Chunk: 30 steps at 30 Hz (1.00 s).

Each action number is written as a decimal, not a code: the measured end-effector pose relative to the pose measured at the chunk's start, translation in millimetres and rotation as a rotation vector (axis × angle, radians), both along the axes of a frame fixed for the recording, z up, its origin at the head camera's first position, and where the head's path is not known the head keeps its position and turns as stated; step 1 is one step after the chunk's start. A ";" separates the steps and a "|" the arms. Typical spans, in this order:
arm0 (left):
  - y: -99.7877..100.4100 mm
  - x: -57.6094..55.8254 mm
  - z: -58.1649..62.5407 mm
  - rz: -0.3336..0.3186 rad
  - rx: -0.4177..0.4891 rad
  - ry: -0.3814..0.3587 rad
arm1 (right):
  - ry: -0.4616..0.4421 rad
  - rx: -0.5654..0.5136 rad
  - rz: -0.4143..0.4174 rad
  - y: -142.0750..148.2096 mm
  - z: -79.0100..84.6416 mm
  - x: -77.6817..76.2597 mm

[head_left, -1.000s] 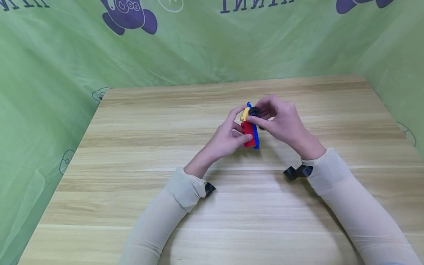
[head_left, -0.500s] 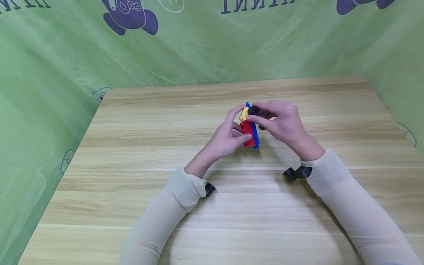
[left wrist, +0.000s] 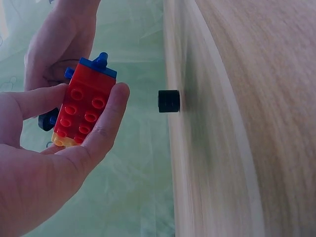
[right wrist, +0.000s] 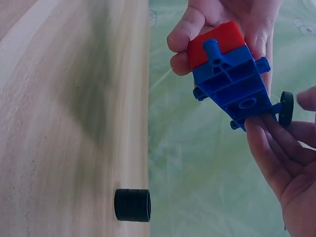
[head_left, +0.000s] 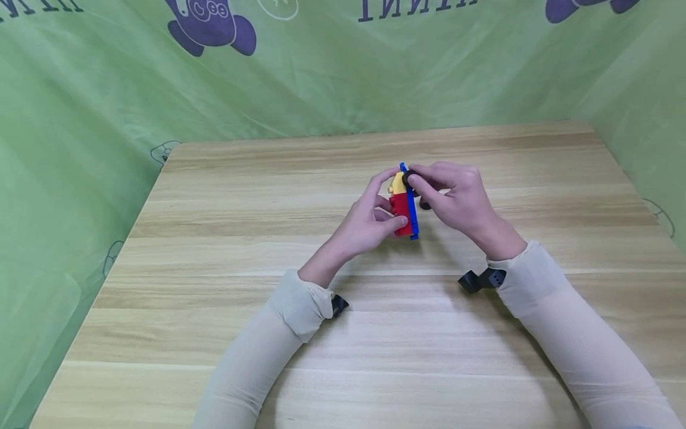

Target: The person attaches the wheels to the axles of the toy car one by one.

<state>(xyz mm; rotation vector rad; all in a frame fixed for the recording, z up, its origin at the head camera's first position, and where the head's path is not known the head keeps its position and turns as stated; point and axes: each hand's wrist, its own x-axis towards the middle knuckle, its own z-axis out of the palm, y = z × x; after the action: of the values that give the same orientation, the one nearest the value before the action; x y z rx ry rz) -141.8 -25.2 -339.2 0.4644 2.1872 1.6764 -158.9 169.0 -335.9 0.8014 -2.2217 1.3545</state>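
Observation:
A toy brick car, with a red brick, a yellow brick and a blue chassis, is held up off the table. My left hand grips it by the red part, thumb on one side and fingers on the other. A black wheel sits on one chassis axle peg. My right hand has its thumb at the wheel's outer face and its fingers curled against the chassis underside. Bare blue pegs show on the chassis. The yellow part is largely hidden in the wrist views.
A short black cylinder, looking like stacked wheels, stands on the wood-grain table close to the right hand. A green printed curtain hangs behind the table and along both sides.
The right thumb has shifted from the wheel's lower edge up over its face, which is now mostly covered. The left hand and the car stay nearly in place.

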 end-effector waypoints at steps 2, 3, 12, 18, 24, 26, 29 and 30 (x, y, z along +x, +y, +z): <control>-0.2 0.1 0.3 -0.004 0.001 0.008 | -0.083 -0.024 -0.008 -1.6 2.8 1.9; -0.4 0.2 0.3 -0.007 -0.001 0.014 | -0.137 -0.033 -0.017 -2.2 4.2 2.8; -1.1 1.0 0.4 -0.015 -0.011 0.052 | -0.582 -0.039 -0.124 -1.0 19.9 5.4; 0.2 1.6 -1.5 -0.015 -0.016 0.066 | -0.714 -0.059 -0.131 -0.8 24.6 5.5; 1.3 1.0 -2.5 -0.001 -0.011 0.079 | -0.679 -0.077 -0.092 -2.3 23.3 5.3; 1.5 1.0 -2.7 -0.004 -0.012 0.077 | -0.668 -0.100 -0.075 -2.1 22.8 5.7; 1.6 0.9 -3.0 -0.015 -0.020 0.080 | -0.659 -0.136 -0.044 -1.9 21.2 5.9; 1.5 0.9 -3.1 -0.019 -0.022 0.083 | -0.660 -0.143 -0.037 -2.0 20.9 6.2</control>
<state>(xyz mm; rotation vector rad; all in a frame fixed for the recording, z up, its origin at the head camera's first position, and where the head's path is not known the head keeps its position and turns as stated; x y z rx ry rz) -140.8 -23.7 -342.3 0.5561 2.2505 1.6492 -152.7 167.0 -315.0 0.2725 -2.5406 1.9401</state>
